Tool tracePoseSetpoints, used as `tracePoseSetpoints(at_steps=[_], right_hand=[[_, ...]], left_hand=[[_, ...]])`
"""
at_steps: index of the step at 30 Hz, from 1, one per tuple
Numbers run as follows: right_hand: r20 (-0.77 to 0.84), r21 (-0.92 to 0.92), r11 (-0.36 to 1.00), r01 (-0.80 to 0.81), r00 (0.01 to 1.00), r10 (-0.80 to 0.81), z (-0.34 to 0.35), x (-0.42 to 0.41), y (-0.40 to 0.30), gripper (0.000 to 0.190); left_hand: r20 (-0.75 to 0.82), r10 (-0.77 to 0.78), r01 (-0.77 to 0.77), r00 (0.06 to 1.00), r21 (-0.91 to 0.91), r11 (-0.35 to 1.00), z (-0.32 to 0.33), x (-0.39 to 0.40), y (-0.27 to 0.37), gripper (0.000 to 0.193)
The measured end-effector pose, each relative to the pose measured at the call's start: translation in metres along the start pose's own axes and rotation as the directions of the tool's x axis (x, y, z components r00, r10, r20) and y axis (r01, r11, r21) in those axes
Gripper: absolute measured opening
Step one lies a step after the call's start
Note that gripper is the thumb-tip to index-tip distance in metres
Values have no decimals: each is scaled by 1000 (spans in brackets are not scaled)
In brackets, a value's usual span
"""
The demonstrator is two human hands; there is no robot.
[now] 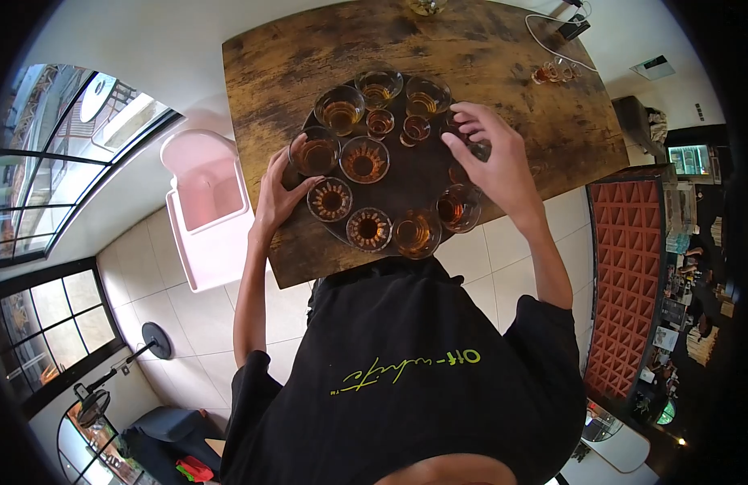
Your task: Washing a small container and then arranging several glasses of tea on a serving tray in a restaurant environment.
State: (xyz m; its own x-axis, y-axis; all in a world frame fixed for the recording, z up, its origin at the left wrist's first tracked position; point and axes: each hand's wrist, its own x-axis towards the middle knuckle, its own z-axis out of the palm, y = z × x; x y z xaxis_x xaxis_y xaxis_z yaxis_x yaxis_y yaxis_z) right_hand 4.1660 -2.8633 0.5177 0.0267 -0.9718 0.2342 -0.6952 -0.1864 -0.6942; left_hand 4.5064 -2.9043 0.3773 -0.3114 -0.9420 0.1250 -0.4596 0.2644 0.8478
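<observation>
A round dark tray [410, 176] lies near the table's front edge, crowded with clear glass cups of amber liquid. My left hand [278, 197] curls around a wide glass cup [315, 154] at the tray's left, fingers at its side and thumb below it. Just under that thumb is a ribbed glass [330, 200]. Over the tray's right side, my right hand [495, 154] has thumb and fingers parted; it partly covers a glass [480, 150], and its contact is unclear. Two small cups [380, 123] [416, 130] sit between larger ones. Several more glasses line the near rim, including a ribbed one [369, 228].
The wooden table [277, 73] holds small glasses [553, 71] at its far right, near a white cable [531, 33]. A glass container [427, 6] stands at the far edge. Left is a pink-and-white high chair [210, 194]; right, a red-fronted counter [625, 273].
</observation>
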Motion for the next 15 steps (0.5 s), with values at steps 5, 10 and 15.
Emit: tracePoseSetpoints(at_steps=[5, 10, 15], right_hand=[[354, -12, 992, 126, 928, -114, 36, -6, 2, 43], [449, -103, 962, 252, 875, -181, 75, -4, 10, 33], [427, -42, 965, 258, 878, -216, 78, -8, 15, 25]], left_hand=[[-3, 27, -27, 1000, -29, 999, 3, 2, -1, 80], [-26, 34, -35, 999, -32, 999, 5, 1, -2, 80], [-49, 53, -51, 997, 37, 998, 5, -2, -2, 80]])
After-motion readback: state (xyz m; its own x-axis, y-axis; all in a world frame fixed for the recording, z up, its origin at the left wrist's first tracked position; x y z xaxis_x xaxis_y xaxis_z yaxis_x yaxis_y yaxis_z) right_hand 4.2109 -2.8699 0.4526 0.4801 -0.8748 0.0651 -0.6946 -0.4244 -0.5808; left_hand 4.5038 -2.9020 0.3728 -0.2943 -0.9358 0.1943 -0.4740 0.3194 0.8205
